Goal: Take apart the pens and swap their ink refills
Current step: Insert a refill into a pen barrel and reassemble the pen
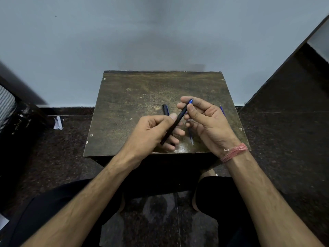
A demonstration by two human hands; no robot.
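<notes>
The worn table (142,97) lies bare from nine through twelve o'clock of the hands. A black pen piece (165,110) lies at center; blue pen parts lie at five o'clock (191,139) and three o'clock (222,111). A wall (160,32) blocks twelve o'clock, dark furniture (293,82) two o'clock.

Both bare forearms are reaching forward from the lower corners, converging over the middle of the view. The left hand (153,131) is lying knuckles-up with its fingers curling under and its thumb pressing along the top of a black pen barrel (175,123), which it is gripping at the lower part. The right hand (204,118) is turning palm-up, its thumb and forefinger pinching the barrel's upper end while the remaining fingers are curling loosely; a pink thread band (234,152) is circling the right wrist.
</notes>
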